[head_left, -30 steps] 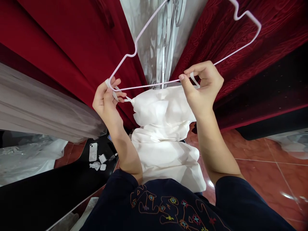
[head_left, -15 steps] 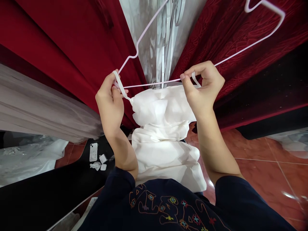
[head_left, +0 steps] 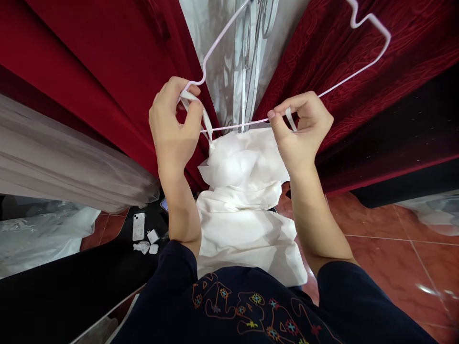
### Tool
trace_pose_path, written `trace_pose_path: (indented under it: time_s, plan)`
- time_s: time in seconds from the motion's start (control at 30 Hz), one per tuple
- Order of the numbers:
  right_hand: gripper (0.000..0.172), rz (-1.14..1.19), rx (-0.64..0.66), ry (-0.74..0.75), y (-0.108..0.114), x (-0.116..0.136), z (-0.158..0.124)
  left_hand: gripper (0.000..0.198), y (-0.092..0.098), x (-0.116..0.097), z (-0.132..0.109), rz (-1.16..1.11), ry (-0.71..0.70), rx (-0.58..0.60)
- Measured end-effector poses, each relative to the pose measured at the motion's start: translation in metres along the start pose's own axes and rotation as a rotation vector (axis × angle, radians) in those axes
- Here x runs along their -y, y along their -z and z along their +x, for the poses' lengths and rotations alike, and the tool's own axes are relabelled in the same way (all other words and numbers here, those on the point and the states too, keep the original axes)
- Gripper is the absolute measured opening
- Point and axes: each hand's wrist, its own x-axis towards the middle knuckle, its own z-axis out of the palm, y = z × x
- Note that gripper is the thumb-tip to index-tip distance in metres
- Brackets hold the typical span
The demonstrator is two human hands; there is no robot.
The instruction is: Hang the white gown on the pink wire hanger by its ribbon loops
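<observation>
A white garment [head_left: 247, 229] hangs down in front of me, with thin straps at its top corners. A pale pink wire hanger [head_left: 236, 126] spans above its top edge. My left hand [head_left: 175, 126] pinches the left strap [head_left: 205, 114] against the hanger's left shoulder, near its notch. The strap loops over the hanger there. My right hand [head_left: 300, 126] has thumb and forefinger closed on the hanger's bottom bar, and the right strap [head_left: 290, 119] passes by its curled fingers.
Red drapery hangs at the left [head_left: 107, 71] and right [head_left: 322, 48], with a sheer grey cloth [head_left: 64, 153] lower left. On a black surface [head_left: 71, 282] lie a white phone [head_left: 138, 226], a charger [head_left: 153, 236] and small white items. Reddish floor tiles [head_left: 387, 229] show at the right.
My left hand has moved up and right along the hanger with the left strap. The hanger's right end has shifted left and slightly down. My right hand has barely moved.
</observation>
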Motion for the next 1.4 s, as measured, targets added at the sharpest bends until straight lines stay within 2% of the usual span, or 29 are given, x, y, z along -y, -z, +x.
trace_pose_path:
  time_s: [0.07,0.13,0.27,0.4,0.5,0.67,0.83,0.97,1.07,1.17,1.27,1.33,1.4]
  plan:
    - [0.020,-0.003,0.002,0.005,0.002,0.000,0.000,0.018,-0.003,0.005,-0.004,-0.117,0.025,-0.070]
    - [0.018,-0.015,0.001,0.017,0.003,0.001,0.000,0.019,-0.007,0.013,-0.009,-0.159,-0.035,-0.140]
    - [0.014,-0.011,0.005,0.038,0.004,0.003,-0.002,0.007,-0.019,0.029,-0.021,-0.286,-0.079,-0.382]
    - [0.012,0.040,0.021,0.041,0.002,0.006,-0.003,0.008,-0.023,0.028,-0.022,-0.306,-0.076,-0.499]
    - [0.010,0.062,0.026,0.030,0.001,0.006,-0.003,0.014,-0.014,0.022,-0.013,-0.264,-0.101,-0.446]
    - [0.011,0.068,0.030,0.031,-0.001,0.002,-0.001,0.012,0.008,0.007,0.004,-0.136,-0.163,-0.222]
    - [0.010,0.068,0.026,0.043,-0.002,0.000,0.000,0.014,0.013,-0.010,0.016,0.033,-0.184,-0.019]
    - [0.012,0.067,0.034,0.021,0.001,0.000,0.001,0.010,0.009,-0.014,0.019,0.063,-0.221,0.031]
    - [0.013,0.069,0.040,0.011,0.002,0.001,0.001,0.008,0.007,-0.014,0.016,-0.010,-0.183,0.066]
    - [0.013,0.075,0.028,0.028,0.003,0.000,0.001,0.023,0.007,-0.013,0.012,-0.101,-0.114,0.053]
    - [0.015,0.074,0.032,0.023,0.002,-0.002,0.001,0.040,0.008,-0.011,0.010,-0.118,-0.114,0.040]
    - [0.017,0.077,0.034,0.023,0.002,-0.004,0.000,0.036,0.007,-0.009,0.011,-0.094,-0.140,0.039]
    - [0.017,0.073,0.027,0.028,0.002,-0.004,0.000,0.022,0.005,-0.008,0.012,-0.073,-0.161,0.046]
